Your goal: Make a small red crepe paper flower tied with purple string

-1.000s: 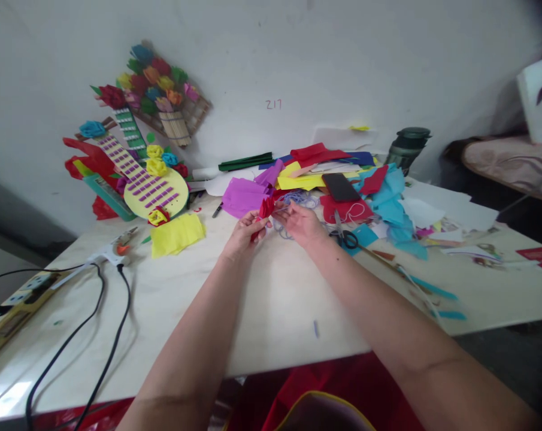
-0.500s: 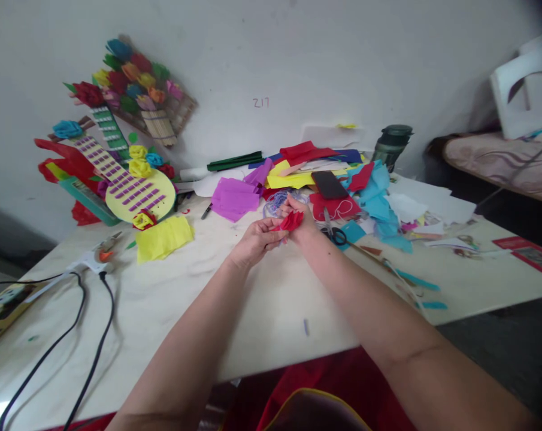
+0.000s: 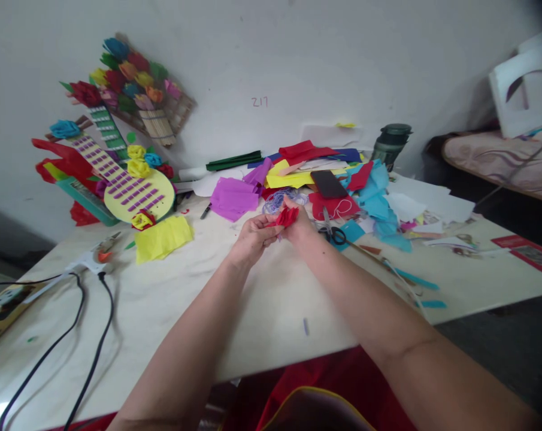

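Observation:
A small red paper flower (image 3: 287,216) is held above the table, between both hands. My left hand (image 3: 255,237) pinches its base from the left, fingers closed. My right hand (image 3: 299,222) curls round its far and right side; some of its fingers are hidden behind the petals. Just beyond the hands lies a tangle of pale purple string (image 3: 280,199). To the right are black-handled scissors (image 3: 337,235), close to my right wrist, and a sheet of red paper (image 3: 332,207) with white string on it.
A glue gun (image 3: 93,258) with a black cord rests at left by a yellow paper piece (image 3: 163,239). Behind it stands a flower-decked paper guitar (image 3: 140,194). Purple paper (image 3: 235,197), a phone (image 3: 329,184) and a dark bottle (image 3: 391,145) line the back.
Both hands have shifted slightly left with the red flower. The flower has turned a little, and the right fingers have moved lower behind it.

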The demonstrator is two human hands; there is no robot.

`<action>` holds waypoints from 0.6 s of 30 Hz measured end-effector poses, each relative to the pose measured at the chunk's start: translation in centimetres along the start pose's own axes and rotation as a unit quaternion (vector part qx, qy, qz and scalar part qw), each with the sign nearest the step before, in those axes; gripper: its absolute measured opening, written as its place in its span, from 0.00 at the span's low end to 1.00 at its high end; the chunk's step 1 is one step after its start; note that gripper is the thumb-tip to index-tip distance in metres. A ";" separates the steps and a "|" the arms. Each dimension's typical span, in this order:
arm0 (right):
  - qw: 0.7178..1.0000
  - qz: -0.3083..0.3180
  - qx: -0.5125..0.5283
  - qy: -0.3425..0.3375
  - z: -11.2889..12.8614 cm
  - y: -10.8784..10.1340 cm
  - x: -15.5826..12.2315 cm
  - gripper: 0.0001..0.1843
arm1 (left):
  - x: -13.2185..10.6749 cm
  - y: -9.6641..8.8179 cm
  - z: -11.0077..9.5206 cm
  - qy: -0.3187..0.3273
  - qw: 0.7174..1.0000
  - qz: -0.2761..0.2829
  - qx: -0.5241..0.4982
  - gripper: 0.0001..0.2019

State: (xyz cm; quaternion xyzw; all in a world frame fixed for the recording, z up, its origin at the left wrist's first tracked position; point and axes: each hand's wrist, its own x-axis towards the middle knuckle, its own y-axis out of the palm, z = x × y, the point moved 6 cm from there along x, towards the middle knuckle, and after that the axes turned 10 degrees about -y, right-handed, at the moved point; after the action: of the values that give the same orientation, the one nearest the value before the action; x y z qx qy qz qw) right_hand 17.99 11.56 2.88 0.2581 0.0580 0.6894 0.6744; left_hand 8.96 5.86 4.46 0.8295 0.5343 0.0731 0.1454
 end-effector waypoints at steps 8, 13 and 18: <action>0.960 -0.148 0.213 0.103 -1.2 0.5 -1.6 0.19 | 0.5 -2.7 -0.5 0.013 0.998 -0.060 -0.026 0.15; 0.957 -0.151 0.221 0.116 -2.1 0.8 -2.2 0.18 | 1.0 -4.8 0.4 -0.016 0.994 -0.107 0.006 0.16; 0.968 -0.125 0.188 0.105 -2.2 1.3 -2.5 0.18 | 1.1 -5.9 1.0 -0.035 0.993 -0.113 0.026 0.17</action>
State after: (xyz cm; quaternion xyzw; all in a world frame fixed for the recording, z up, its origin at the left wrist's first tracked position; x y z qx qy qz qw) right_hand 15.77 9.68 0.80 0.2969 0.2888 0.5993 0.6851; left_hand 4.60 9.02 1.63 0.7693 0.6209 0.0131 0.1500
